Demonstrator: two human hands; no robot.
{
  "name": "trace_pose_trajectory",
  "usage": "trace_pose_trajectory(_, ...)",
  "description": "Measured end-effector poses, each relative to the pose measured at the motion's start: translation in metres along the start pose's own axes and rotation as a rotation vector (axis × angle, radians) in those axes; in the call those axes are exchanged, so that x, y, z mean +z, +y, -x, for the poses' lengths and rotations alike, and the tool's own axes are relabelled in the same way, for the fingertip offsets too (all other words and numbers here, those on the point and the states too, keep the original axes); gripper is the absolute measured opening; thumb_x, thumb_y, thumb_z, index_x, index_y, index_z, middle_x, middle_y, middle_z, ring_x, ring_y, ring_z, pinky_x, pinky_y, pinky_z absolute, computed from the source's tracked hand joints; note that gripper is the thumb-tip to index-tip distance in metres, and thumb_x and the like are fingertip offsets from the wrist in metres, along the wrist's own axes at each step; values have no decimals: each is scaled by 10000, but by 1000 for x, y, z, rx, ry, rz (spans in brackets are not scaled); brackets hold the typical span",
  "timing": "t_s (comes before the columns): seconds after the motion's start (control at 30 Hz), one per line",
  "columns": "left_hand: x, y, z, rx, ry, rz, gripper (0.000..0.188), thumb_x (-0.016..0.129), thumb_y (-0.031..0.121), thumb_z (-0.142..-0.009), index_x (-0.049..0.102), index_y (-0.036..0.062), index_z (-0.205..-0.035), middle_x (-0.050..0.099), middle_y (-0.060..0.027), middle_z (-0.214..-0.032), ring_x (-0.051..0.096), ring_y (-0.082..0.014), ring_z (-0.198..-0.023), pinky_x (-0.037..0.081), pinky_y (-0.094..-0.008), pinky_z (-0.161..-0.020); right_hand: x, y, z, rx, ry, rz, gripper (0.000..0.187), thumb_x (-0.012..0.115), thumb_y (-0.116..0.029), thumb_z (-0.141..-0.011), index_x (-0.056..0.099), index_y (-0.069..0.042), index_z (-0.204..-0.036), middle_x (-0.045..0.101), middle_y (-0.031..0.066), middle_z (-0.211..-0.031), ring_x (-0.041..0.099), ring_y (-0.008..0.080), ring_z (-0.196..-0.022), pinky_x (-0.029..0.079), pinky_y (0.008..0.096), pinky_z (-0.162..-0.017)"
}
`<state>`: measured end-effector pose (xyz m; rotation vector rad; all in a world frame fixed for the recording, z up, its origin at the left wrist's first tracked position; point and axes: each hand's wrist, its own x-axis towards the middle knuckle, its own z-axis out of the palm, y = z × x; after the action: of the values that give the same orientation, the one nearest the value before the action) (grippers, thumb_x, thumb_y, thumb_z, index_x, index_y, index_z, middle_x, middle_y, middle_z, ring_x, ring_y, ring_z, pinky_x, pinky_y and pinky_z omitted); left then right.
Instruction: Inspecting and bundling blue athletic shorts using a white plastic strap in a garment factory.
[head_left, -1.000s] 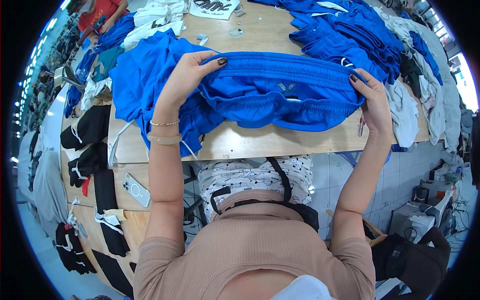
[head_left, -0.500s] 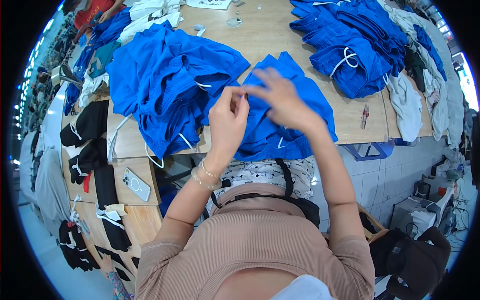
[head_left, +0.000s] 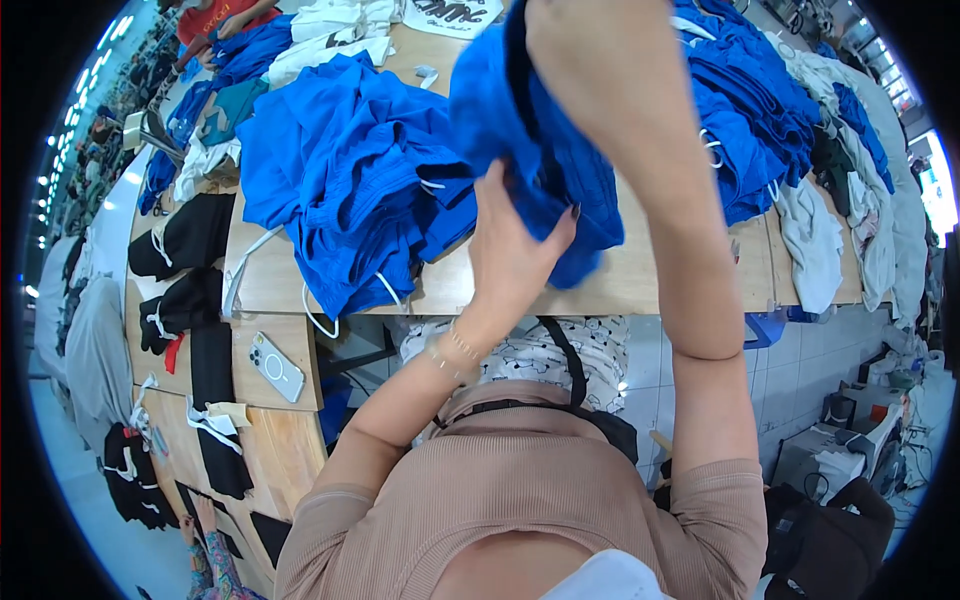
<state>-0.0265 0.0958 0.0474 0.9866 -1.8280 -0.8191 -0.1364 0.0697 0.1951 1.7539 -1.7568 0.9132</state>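
Blue drawstring shorts (head_left: pixel 585 190) hang lifted and folded over themselves above the table's near edge, smeared by motion. At the top of the view my right hand (head_left: pixel 595 40) grips their upper edge, its fingers partly cut off by the frame. Lower down, my left hand (head_left: pixel 515 230) touches the shorts with its thumb and fingers spread apart; some fingertips lie against the cloth or are lost in it. Just left of them lies a heap of blue shorts (head_left: pixel 340 180) with elastic waistbands and white cords. A second blue stack (head_left: pixel 755 120) lies beyond my right arm.
The wooden table (head_left: pixel 450 285) ends close to my waist. On a lower surface at left are a phone (head_left: pixel 275 367) and black folded garments (head_left: pixel 180 235). White cloths (head_left: pixel 808 220) hang over the right edge. A co-worker in red (head_left: pixel 215 20) stands far left; another person's forearms (head_left: pixel 212 550) reach in below.
The shorts that lay flat on the table are now lifted and folded over. My right hand has moved up and away with them; my left hand has shifted right and spread its fingers.
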Motion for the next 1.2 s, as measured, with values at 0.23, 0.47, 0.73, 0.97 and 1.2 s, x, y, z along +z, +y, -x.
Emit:
trace_pose_trajectory(0.23,-44,5,-84,399,230,-121,583,630,2,-667,421,-10,-1211,454,-185,-1136,446,-353,-1100,350,-385,-986,-133,43,17,375,126,177,311,439,-142,-838,624,-96,-1083,635,81,-924,604,212,-789,445,294,-692)
trace_pose_trajectory(0.47,-88,-26,-70,307,-416,-157,258,499,10,-750,602,29,-986,618,-112,-872,576,-242,-775,453,-314,-734,-85,74,167,605,-432,-105,292,481,-39,-783,595,-27,-1052,612,193,-953,593,353,-890,458,365,-812)
trace_pose_trajectory(0.73,-59,-62,-74,-39,-795,126,227,537,129,-863,599,-50,-989,528,-56,-682,441,-79,-614,395,-232,-565,-15,124,240,757,-712,-299,434,612,-30,-738,548,-46,-1168,561,152,-1128,502,344,-1100,386,379,-963)
trace_pose_trajectory(0.97,-35,-57,-82,97,-576,-398,226,538,185,-892,631,-12,-953,609,-146,-741,583,-263,-655,476,-346,-637,24,73,202,402,-441,-148,448,676,-115,-734,545,-101,-1162,527,95,-1167,462,290,-1126,379,397,-908)
trace_pose_trajectory(1.2,3,-51,-43,441,-549,-564,515,715,200,-724,551,108,-1204,554,-95,-1161,477,-290,-1133,393,-413,-919,68,39,213,364,-453,-160,189,692,-135,-718,572,-69,-849,532,83,-903,514,265,-895,411,375,-699)
